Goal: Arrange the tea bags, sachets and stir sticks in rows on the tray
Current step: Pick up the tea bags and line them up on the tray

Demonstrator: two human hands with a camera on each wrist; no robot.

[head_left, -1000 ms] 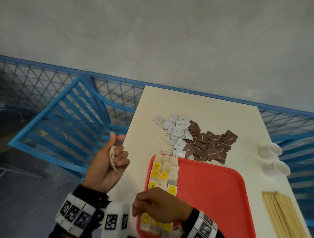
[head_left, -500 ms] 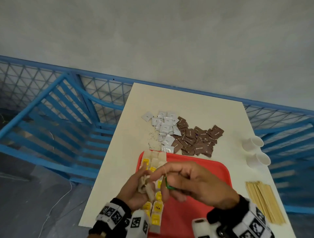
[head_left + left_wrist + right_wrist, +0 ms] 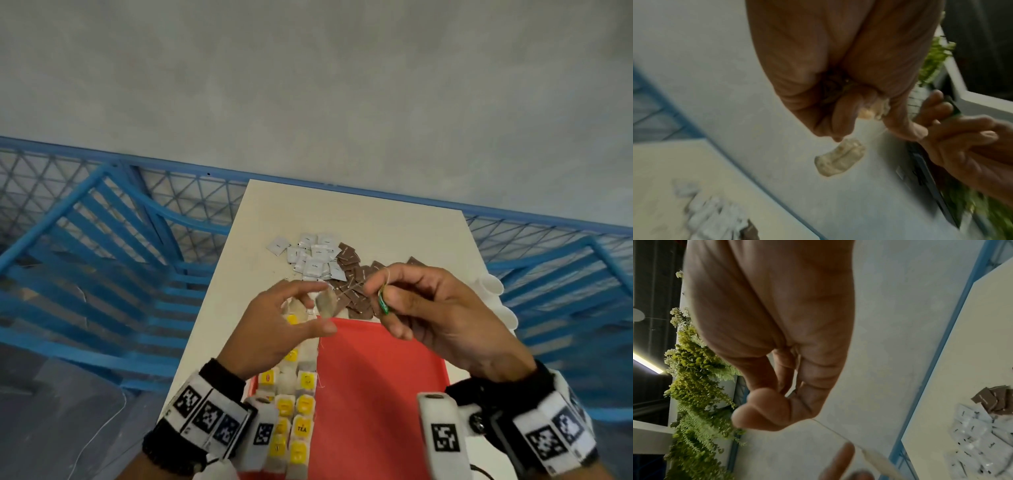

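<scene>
Now the tea bag point(image 3: 326, 302) hangs free in the air on its thin string point(image 3: 349, 291), where half a second ago it sat bunched between both hands. It dangles just above the far edge of the red tray point(image 3: 376, 377). The right hand point(image 3: 442, 315) has pulled away to the right and pinches the small green tag point(image 3: 383, 304) at the string's end. The left hand point(image 3: 274, 329) is loosely open beside the bag; I cannot tell if it grips a second bag. I think the string is being untangled so this bag can join the rows. Rows of tea bags point(image 3: 291, 428) with yellow tags lie along the tray's left side, and one tag reads "TEA". White sachets point(image 3: 311, 257) and brown sachets point(image 3: 356, 274) still wait in piles on the counter point(image 3: 394, 226). Their tiny print is too small to read
</scene>
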